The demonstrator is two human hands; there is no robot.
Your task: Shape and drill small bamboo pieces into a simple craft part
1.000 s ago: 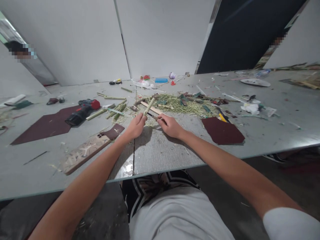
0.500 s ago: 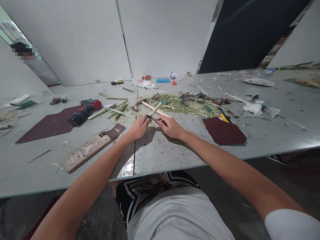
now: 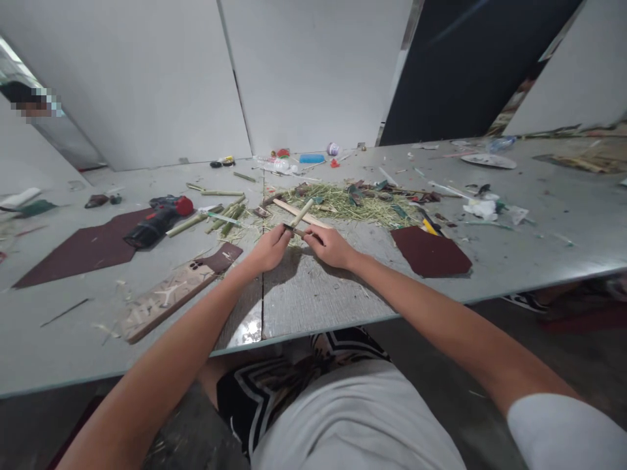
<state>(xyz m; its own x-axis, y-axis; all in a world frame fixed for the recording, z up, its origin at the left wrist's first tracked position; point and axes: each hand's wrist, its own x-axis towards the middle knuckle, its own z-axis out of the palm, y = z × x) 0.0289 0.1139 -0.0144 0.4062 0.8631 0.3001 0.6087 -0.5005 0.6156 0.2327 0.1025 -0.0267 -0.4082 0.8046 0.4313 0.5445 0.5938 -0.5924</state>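
My left hand (image 3: pixel 268 249) is closed round the lower end of a short pale green bamboo stick (image 3: pixel 303 211), which points up and to the right. My right hand (image 3: pixel 329 246) is closed on the handle of a small dark knife (image 3: pixel 292 230), its blade laid across the stick just above my left fingers. Both hands hover over the grey table (image 3: pixel 318 294) near its middle seam. A heap of green shavings (image 3: pixel 353 203) lies just beyond them.
A red and black cordless drill (image 3: pixel 155 219) lies to the left on a maroon sheet (image 3: pixel 78 251). Cut bamboo pieces (image 3: pixel 228 217) lie beside it. A patterned phone (image 3: pixel 166 294) and a second maroon sheet (image 3: pixel 431 251) flank my hands. Small clutter lines the far edge.
The stick has tilted further to the right and the knife blade has slid down toward my left fingers. Both hands stay in about the same place.
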